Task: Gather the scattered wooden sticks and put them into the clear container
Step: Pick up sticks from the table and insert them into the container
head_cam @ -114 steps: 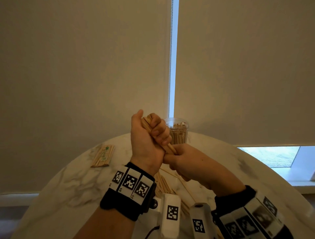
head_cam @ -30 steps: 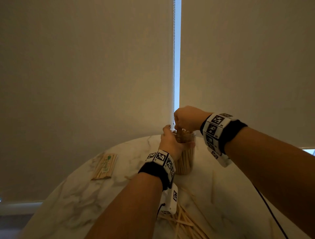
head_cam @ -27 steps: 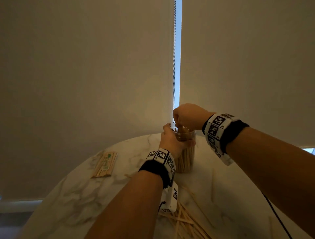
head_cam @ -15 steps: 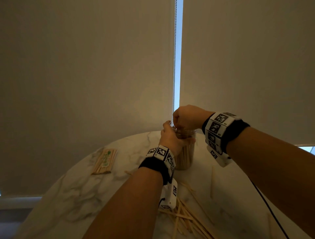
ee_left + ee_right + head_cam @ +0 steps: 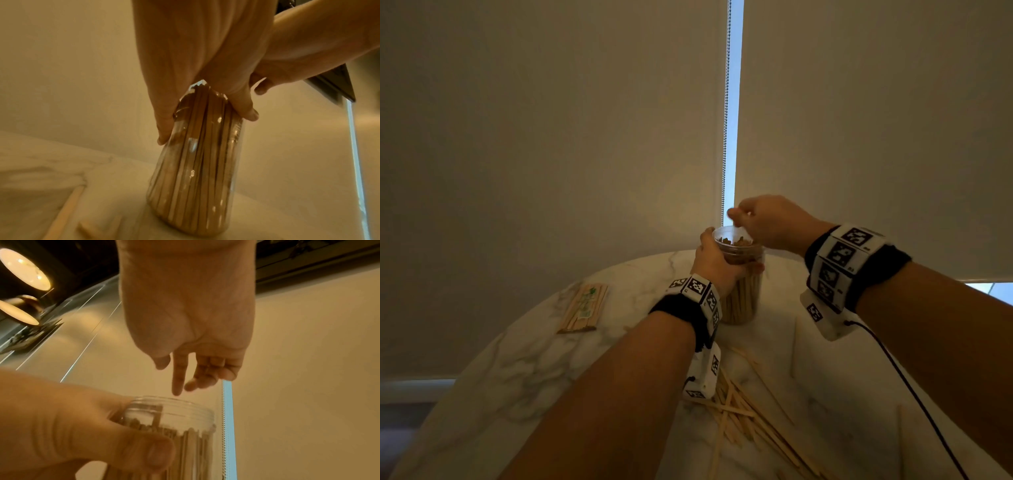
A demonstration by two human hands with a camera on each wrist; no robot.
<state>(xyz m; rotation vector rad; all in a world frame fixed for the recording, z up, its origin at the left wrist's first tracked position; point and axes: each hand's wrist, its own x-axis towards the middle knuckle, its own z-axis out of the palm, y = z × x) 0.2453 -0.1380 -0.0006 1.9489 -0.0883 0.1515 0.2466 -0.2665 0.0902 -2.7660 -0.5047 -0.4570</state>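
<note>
At the centre of the head view, the left hand [image 5: 717, 265] wraps its fingers and thumb round the upper part of the clear container [image 5: 739, 294], which stands upright on the marble counter [image 5: 517, 359], packed with wooden sticks [image 5: 195, 162]. The right hand [image 5: 767, 222] hangs just above the container's open mouth, wrist bent down, fingers loose and holding nothing. More scattered sticks [image 5: 743, 414] lie at lower centre, a wrapped stick bundle [image 5: 583, 308] at left

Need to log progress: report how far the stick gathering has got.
Done: clear container is packed with upright sticks. In hand: left hand grips it; right hand hovers above the rim, holding nothing. Left: loose sticks and a wrapped bundle on the table.
</note>
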